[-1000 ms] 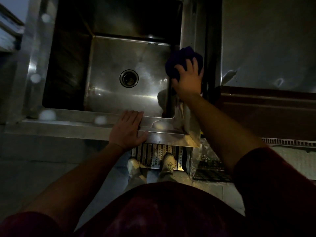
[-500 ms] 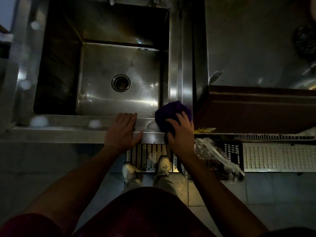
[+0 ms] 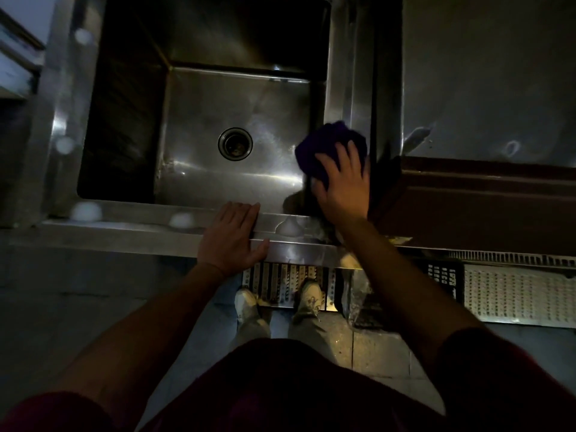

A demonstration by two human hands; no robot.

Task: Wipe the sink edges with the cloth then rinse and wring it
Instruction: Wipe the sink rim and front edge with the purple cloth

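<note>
A deep stainless steel sink (image 3: 349, 88) with a round drain (image 3: 235, 144) fills the upper middle of the head view. A dark purple cloth (image 3: 327, 141) lies bunched on the sink's right edge, near the front corner. My right hand (image 3: 341, 185) presses flat on the cloth, fingers spread over its near side. My left hand (image 3: 232, 235) rests palm down on the sink's front rim, holding nothing. The scene is dim.
A second steel surface (image 3: 486, 73) lies to the right, with a dark brown ledge (image 3: 467, 194) in front of it. Perforated floor grates (image 3: 514, 294) run below the counter. My shoes (image 3: 308, 299) stand on a grate under the sink's front edge.
My right hand slid the cloth from the front right corner back up along the right edge. The left hand stayed on the front rim.
</note>
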